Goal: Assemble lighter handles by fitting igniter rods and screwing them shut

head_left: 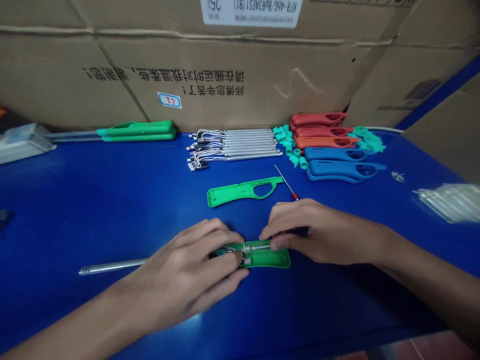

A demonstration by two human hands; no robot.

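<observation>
A green plastic lighter shell half [268,257] lies on the blue table [112,200] at the front middle, with a clear tube and wiring set inside it and a metal tube [112,266] sticking out to the left. My left hand [187,272] wraps over the shell's left part, fingers closed on it. My right hand [311,230] pinches the shell's right end and the clear tube with thumb and fingers. A second green shell half [243,190] lies just behind, untouched.
A red-handled screwdriver [287,183] lies behind my right hand. Further back are a row of metal tubes with wires [236,146], teal caps [288,142], red and blue shells [333,145], finished green lighters [135,130], a plastic bag [450,200] and cardboard boxes [240,65].
</observation>
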